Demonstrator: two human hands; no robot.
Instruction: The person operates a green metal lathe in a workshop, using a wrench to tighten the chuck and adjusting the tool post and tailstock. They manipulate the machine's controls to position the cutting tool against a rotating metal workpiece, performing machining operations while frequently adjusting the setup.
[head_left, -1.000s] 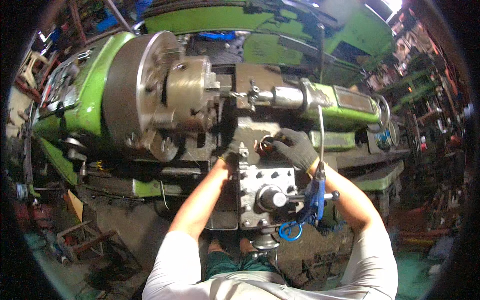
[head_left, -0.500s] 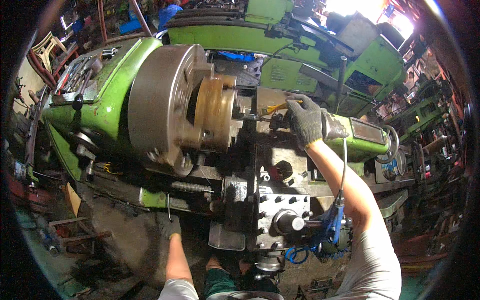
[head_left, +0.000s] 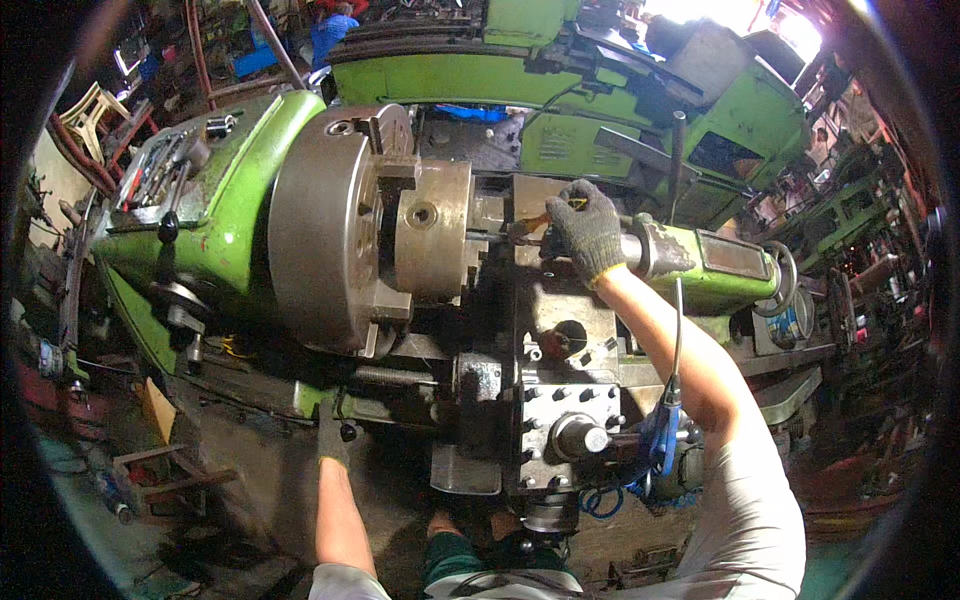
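My right hand (head_left: 588,232), in a grey knit glove, is closed around a small brush (head_left: 530,226) with a yellow handle. The brush's brown tip is at the thin steel shaft (head_left: 487,237) that runs from the lathe's tailstock (head_left: 690,255) toward the workpiece. That workpiece, a thick metal cylinder (head_left: 432,250) with a hole in its side, sits in the jaws of the big lathe chuck (head_left: 325,230). Low at the left, my gloved left hand (head_left: 331,437) is open, fingers stretched upward beside a lever with a black ball knob (head_left: 348,432).
A square tool post (head_left: 570,440) with several bolts stands in front of the shaft. To its right hangs a blue air gun (head_left: 660,437) with a coiled hose. Loose tools lie on the green headstock (head_left: 235,175). Another green machine (head_left: 440,80) is behind.
The chuck and workpiece were blurred by spinning and now look sharp. My left hand has come off the lever, which has shifted. My right hand has moved slightly left with the brush.
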